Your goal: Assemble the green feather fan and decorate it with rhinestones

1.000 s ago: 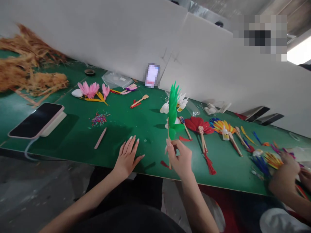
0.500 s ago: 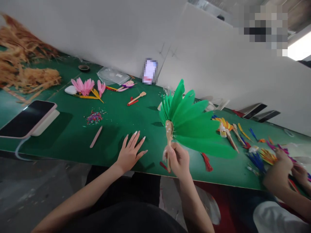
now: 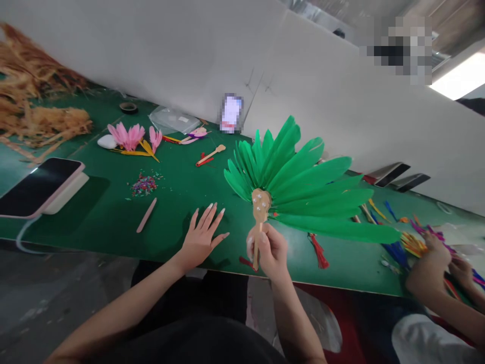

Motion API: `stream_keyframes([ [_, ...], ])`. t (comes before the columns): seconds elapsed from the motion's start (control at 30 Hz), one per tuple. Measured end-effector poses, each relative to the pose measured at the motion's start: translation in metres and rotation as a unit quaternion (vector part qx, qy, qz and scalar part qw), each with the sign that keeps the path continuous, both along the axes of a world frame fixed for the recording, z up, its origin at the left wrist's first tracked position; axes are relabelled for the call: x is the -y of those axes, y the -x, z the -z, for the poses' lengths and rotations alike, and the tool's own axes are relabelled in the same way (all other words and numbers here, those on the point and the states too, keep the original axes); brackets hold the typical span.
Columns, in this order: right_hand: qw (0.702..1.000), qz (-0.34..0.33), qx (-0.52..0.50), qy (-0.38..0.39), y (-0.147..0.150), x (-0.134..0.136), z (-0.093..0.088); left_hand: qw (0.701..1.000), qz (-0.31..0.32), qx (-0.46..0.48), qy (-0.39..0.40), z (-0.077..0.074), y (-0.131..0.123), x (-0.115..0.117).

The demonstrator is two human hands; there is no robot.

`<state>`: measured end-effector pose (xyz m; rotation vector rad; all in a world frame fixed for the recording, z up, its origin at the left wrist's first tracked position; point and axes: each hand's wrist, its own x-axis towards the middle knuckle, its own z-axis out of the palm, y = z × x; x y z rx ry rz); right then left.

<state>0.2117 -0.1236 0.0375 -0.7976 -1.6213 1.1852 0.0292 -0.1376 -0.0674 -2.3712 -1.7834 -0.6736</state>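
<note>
My right hand [image 3: 268, 248] is closed round the wooden handle of a green feather fan [image 3: 303, 189], held upright above the green table [image 3: 189, 187]. The fan faces me, its feathers spread wide to the right, with white beads on the wooden head. My left hand [image 3: 202, 237] lies flat on the table with its fingers spread, holding nothing. A pink wooden stick [image 3: 146, 215] lies to its left, beside a small heap of coloured beads [image 3: 143, 184].
A phone [image 3: 38, 186] on a pad lies at the left edge. Pink feathers [image 3: 129, 137], tan straw [image 3: 34, 111] and a small wooden fan handle [image 3: 212, 153] lie farther back. Another person's hands [image 3: 443, 258] work among coloured feathers [image 3: 401, 247] at the right. A white wall stands behind.
My right hand has turned the green fan from edge-on to face me, so its feathers now show fully spread. My left hand has stayed flat on the table.
</note>
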Motion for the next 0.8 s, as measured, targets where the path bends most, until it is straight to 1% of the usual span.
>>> stream_keyframes([
  [0.1, 1.000, 0.000, -0.009, 0.001, 0.001, 0.000, 0.000, 1.000, 0.010, -0.015, -0.012, 0.000, 0.007, 0.011],
  [0.2, 1.000, 0.000, -0.015, 0.003, 0.003, 0.000, 0.001, 0.999, 0.024, -0.032, -0.005, 0.002, 0.009, 0.015],
  [0.33, 1.000, 0.000, -0.022, 0.008, 0.003, 0.002, 0.001, 0.999, 0.028, -0.020, 0.018, 0.005, 0.001, 0.006],
  [0.47, 0.999, 0.017, -0.026, 0.009, -0.003, 0.005, -0.002, 0.999, 0.025, -0.001, 0.032, 0.008, -0.005, -0.007],
  [0.57, 0.999, 0.031, -0.021, 0.009, -0.010, 0.007, -0.004, 0.999, -0.012, 0.009, 0.034, 0.006, 0.004, -0.012],
  [0.67, 0.999, 0.043, -0.018, 0.010, -0.015, 0.008, -0.003, 0.998, -0.057, 0.014, 0.036, 0.004, 0.019, -0.010],
  [0.73, 0.999, 0.048, -0.017, 0.012, -0.016, 0.007, -0.001, 0.998, -0.045, 0.000, 0.046, 0.004, 0.026, -0.004],
  [0.8, 0.998, 0.054, -0.015, 0.015, -0.017, 0.007, 0.002, 0.998, -0.014, -0.019, 0.054, 0.005, 0.025, 0.002],
])
